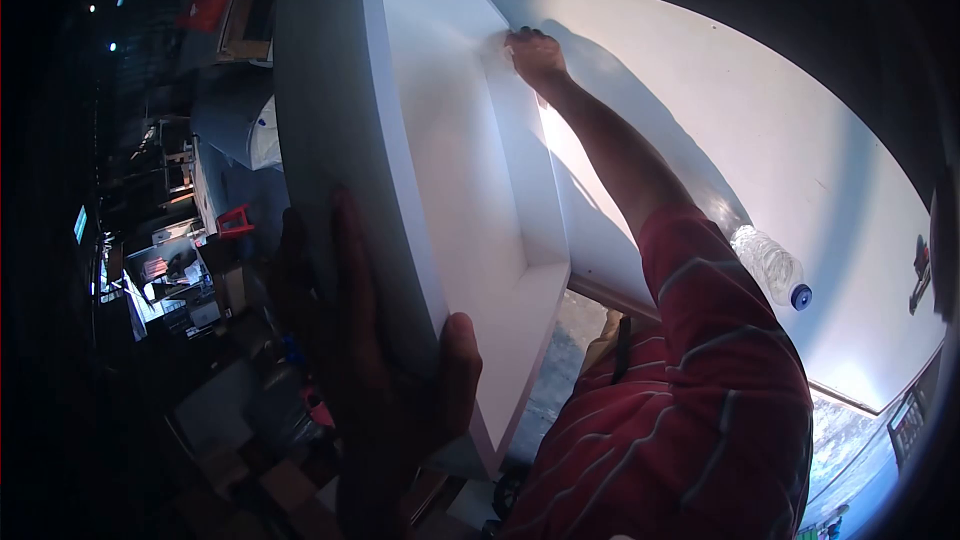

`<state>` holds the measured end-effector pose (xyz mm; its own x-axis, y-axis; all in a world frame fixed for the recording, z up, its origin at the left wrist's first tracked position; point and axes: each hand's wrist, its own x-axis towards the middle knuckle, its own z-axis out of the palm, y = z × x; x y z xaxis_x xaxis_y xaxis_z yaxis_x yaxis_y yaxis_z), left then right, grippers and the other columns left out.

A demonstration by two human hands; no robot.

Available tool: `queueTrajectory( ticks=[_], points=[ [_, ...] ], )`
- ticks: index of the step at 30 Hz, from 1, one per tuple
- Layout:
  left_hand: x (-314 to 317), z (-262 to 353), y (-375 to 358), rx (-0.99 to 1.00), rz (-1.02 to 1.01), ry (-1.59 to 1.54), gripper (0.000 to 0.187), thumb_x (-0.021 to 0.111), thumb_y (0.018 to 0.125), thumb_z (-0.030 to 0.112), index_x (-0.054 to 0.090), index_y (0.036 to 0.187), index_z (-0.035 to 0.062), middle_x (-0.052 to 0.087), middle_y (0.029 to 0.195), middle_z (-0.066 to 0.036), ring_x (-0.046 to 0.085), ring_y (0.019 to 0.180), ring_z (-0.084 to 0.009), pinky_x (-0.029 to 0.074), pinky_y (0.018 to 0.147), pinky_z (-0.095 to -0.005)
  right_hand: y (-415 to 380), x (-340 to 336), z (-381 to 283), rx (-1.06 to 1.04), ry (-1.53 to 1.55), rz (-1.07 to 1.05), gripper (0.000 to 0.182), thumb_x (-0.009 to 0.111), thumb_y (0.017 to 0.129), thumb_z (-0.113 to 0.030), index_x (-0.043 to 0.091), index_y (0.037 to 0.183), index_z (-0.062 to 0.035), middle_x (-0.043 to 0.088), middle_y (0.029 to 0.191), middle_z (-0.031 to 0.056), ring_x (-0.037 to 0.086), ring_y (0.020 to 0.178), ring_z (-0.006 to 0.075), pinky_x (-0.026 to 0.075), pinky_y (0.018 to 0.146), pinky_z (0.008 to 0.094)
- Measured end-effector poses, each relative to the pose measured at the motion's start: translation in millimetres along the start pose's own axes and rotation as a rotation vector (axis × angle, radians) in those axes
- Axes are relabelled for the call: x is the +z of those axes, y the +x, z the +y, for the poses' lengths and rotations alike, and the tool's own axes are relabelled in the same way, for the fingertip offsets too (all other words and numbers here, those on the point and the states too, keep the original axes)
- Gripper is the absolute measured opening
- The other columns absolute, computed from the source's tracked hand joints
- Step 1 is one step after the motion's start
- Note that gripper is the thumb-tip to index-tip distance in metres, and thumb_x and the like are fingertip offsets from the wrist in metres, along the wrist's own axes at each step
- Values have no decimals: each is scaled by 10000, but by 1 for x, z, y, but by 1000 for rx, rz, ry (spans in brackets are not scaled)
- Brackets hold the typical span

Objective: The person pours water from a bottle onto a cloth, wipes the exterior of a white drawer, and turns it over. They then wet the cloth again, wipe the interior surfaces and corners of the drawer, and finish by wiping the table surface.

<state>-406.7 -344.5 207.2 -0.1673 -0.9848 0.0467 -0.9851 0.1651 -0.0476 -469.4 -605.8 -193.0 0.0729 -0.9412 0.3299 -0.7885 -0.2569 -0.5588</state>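
Note:
A white open-fronted box point(440, 170) of flat panels stands tilted on its edge before me. My left hand point(410, 380), in deep shadow, clasps its near side panel, thumb over the front edge and fingers along the outer face. At the far inner wall of the box is my right hand point(538, 56), fingers curled closed. Something pale and blurred shows at its fingertips, too indistinct to name. Behind the right forearm spreads a large white board point(690, 70) with a curved edge, and the arm's shadow falls across it.
On the white board lies a clear plastic bottle point(770, 265) with a blue cap, close to my right upper arm. A dark tool-like object point(920, 270) rests near the board's right edge. The dim left background holds a red stool point(235, 222) and cluttered boxes.

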Motion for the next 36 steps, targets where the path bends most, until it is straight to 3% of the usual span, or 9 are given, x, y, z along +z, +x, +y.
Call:
queueTrajectory(
  ticks=[4, 9, 14, 17, 19, 21, 27, 33, 36],
  points=[
    [-2, 3, 0, -24, -18, 46, 835, 547, 791, 500, 301, 1440, 35, 224, 1411, -305, 251, 1295, -474, 262, 1010, -603, -26, -43, 1, 409, 394, 629, 222, 593, 789, -99, 591, 995, -16, 611, 877, 202, 609, 777, 391, 521, 674, 461],
    [0, 13, 1, -68, -13, -63, 848, 535, 795, 528, 295, 1444, 37, 203, 1432, -304, 236, 1310, -486, 278, 999, -610, -59, -14, -54, -158, 343, -46, 444, 538, 839, -83, 498, 1280, -54, 542, 1044, 171, 552, 951, 307, 473, 813, 443],
    [-1, 22, 3, -73, -39, -18, 844, 512, 809, 545, 288, 1447, 40, 204, 1432, -300, 243, 1307, -492, 284, 996, -613, -12, 11, -14, -400, -224, -47, 349, 531, 851, -161, 575, 1179, -52, 555, 1002, 136, 582, 876, 260, 480, 726, 394],
    [-1, 17, 0, -90, -42, -19, 845, 508, 809, 548, 286, 1448, 42, 202, 1434, -299, 243, 1307, -492, 283, 996, -615, -4, -18, -18, 57, -495, -347, 250, 557, 826, -157, 633, 1036, -46, 585, 962, 128, 602, 856, 232, 481, 704, 357],
    [-2, 13, 1, -95, -24, -19, 847, 510, 806, 549, 287, 1448, 43, 201, 1436, -300, 242, 1308, -492, 283, 995, -616, -13, -34, -5, 342, -102, -171, 240, 596, 793, -147, 628, 993, -16, 592, 942, 152, 619, 844, 274, 501, 713, 428],
    [-2, 11, 2, -41, -34, 50, 844, 510, 802, 546, 288, 1448, 49, 196, 1440, -301, 242, 1309, -489, 284, 994, -615, -30, -38, -21, 69, 15, 223, 287, 585, 808, -176, 604, 1056, -35, 577, 979, 149, 625, 833, 291, 513, 726, 387],
    [-2, 19, 2, -52, -32, 81, 831, 513, 799, 526, 291, 1448, 58, 214, 1431, -303, 246, 1306, -487, 288, 993, -613, -20, 19, -19, -236, -162, -113, 345, 493, 880, -179, 564, 1215, -145, 547, 1102, 102, 532, 1050, 246, 441, 819, 431],
    [1, 0, 0, -22, 13, 0, 827, 519, 793, 516, 304, 1441, 50, 237, 1412, -304, 280, 1288, -491, 306, 983, -608, -11, -13, -20, 236, -133, -56, 210, 548, 846, -167, 638, 1023, -100, 590, 980, 119, 599, 898, 247, 494, 741, 391],
    [1, -3, 1, -19, 15, -22, 833, 526, 786, 516, 309, 1438, 44, 240, 1410, -304, 288, 1285, -492, 302, 987, -610, -29, -3, -48, -215, 101, -50, 277, 551, 849, -219, 613, 1105, -132, 596, 1001, 111, 599, 912, 256, 501, 745, 414]
  ],
)
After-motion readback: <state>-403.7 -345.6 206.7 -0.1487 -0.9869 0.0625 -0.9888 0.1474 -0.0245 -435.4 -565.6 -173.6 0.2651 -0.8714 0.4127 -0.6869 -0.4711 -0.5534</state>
